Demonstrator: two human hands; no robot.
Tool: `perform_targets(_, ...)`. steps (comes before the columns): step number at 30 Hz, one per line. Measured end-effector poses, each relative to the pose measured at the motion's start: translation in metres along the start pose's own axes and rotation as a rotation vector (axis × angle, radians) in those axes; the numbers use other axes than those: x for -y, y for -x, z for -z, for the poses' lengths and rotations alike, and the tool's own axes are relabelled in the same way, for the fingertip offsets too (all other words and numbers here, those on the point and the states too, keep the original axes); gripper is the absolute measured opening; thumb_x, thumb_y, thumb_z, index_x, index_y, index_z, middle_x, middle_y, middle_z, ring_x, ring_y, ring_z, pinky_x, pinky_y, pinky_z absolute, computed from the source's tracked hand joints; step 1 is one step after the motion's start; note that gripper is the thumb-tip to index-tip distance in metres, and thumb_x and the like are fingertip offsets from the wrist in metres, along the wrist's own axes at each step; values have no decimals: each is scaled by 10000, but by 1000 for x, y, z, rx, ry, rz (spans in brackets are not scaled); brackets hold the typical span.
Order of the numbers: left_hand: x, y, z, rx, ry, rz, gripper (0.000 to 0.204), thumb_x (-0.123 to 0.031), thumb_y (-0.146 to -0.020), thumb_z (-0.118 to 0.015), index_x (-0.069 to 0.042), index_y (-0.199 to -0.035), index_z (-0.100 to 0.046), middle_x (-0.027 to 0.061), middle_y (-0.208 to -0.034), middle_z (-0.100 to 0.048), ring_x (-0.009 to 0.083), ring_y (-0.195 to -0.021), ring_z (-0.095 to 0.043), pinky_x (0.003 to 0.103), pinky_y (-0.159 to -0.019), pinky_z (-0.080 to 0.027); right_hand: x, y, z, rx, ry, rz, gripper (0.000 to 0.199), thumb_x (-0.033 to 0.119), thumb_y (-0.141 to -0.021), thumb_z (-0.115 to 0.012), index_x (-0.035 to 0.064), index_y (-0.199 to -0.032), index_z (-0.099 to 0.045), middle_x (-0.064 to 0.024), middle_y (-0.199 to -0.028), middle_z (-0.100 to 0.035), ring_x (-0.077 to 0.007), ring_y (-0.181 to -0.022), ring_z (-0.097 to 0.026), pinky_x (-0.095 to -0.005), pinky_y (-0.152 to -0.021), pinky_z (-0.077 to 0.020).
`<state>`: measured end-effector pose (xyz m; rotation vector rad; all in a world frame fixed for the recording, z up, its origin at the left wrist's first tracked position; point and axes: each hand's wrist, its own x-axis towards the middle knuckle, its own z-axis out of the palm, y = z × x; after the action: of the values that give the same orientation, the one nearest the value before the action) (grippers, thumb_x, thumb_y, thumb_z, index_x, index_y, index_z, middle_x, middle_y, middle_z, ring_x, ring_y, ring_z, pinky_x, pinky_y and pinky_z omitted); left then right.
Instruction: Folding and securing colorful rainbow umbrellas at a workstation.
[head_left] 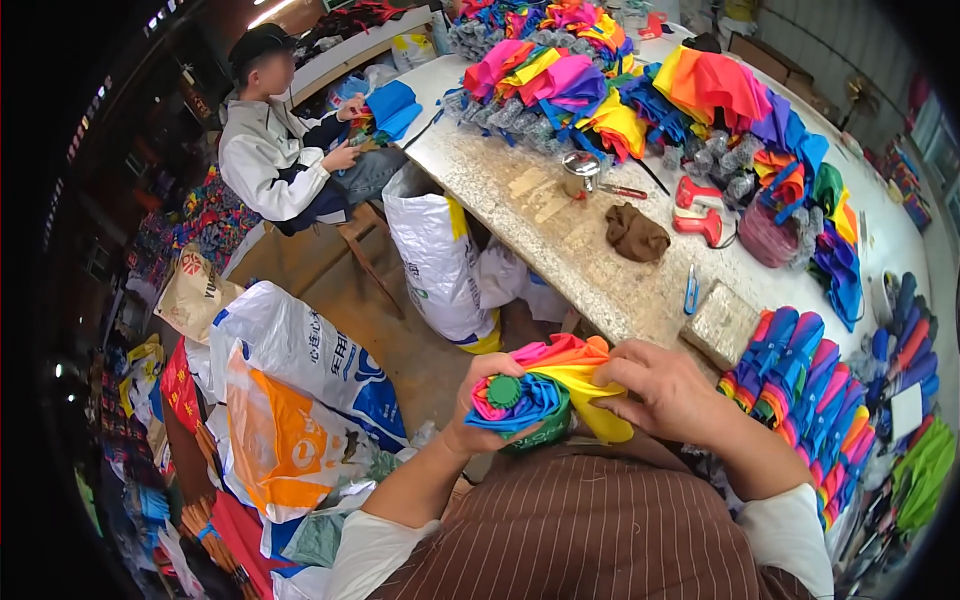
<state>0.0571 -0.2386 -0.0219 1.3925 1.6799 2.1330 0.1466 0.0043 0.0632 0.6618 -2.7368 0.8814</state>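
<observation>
My left hand (468, 418) is wrapped around a rainbow folding umbrella (540, 398) with its cloth partly rolled. A round green cap (504, 391) sits at the umbrella's end that faces up, with blue and pink cloth coiled about it. On the other side, my right hand (668, 388) has its thumb and fingers closed on the loose yellow cloth panel (606, 422) of the same umbrella. Below the roll shows a dark green printed piece, partly covered by the left hand and cloth. Both hands are in front of my brown striped apron (570, 530).
The worktable (450, 130) bears heaps of rainbow umbrellas (560, 75), a brown cloth (637, 232), blue snips (691, 290), red-handled tools (698, 225) and a block (722, 325). Rolled umbrellas (800, 370) stand at right. Large bags (290, 400) crowd the left; a seated person (275, 150) handles blue cloth.
</observation>
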Motion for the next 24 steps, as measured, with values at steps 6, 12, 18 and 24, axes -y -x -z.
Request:
perform_targets(6, 5, -1, 6, 78, -6, 11, 655, 15, -670, -824, -59, -1178, -418, 197, -1255, -504, 286, -1234, -502, 371, -1009, -395, 1, -6, 16, 182, -222, -141, 183, 103, -791, -732, 62, -924, -613, -66, -839, -606, -227, -770, -632, -324, -645, -500)
perform_targets(12, 4, -5, 7, 98, 178, 67, 594, 47, -708, -776, -80, -1149, -399, 316, -1383, -400, 388, -1319, -416, 446, -1075, -334, 6, 1, 38, 91, -440, -115, 207, 138, -800, -759, 42, -916, -619, -40, -817, -603, -151, -734, -611, -276, -668, -497)
perform_targets(18, 11, -6, 3, 152, 253, 55, 594, 14, -705, -788, -115, -1142, -406, 328, -1379, -395, 426, -1322, -391, 496, -1074, -317, -1, 5, -14, -17, -131, -86, 307, 147, -776, -756, 59, -1018, -589, -95, -862, -603, -236, -760, -621, -304, -657, -497)
perform_targets(24, 8, 5, 3, 155, 342, 10, 614, -12, -687, -816, -116, -1127, -400, 421, -1370, -312, 495, -1296, -393, 551, -1057, -340, 8, 1, 9, 40, -964, 81, 105, 40, -776, -755, 69, -753, -657, -50, -739, -664, -194, -679, -650, -312, -628, -518)
